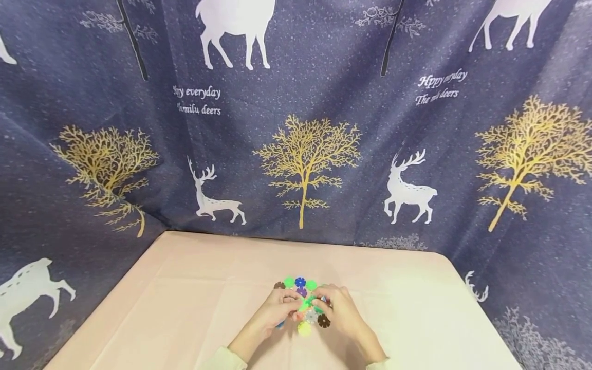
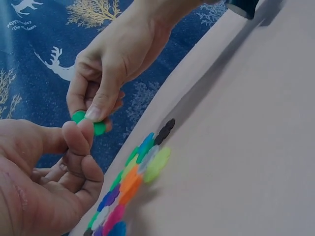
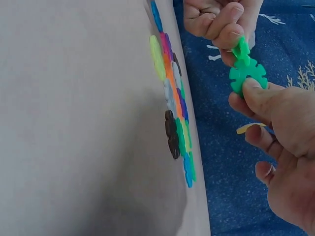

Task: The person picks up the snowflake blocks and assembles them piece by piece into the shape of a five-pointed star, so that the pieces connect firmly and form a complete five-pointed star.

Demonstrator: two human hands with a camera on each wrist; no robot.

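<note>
Left hand (image 1: 279, 309), pinching a bright-green notched disc (image 3: 240, 51); right hand (image 1: 340, 311), pinching a deeper-green notched disc (image 3: 240, 73), the two meeting at lower centre of the head view, interlock not certain. Beneath: multicoloured notched discs (image 2: 130, 185), grouped flat on the pink-covered table (image 1: 185, 308); deer-print cloth (image 1: 324, 77) behind. Probable risks: misaligned slots springing apart under pressure; a low wrist dislodging the group.

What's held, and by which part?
Left hand: light green disc, pinched at its edge. Right hand: darker green disc, thumb over its face. Can't tell whether the yellow sliver is held.
</note>
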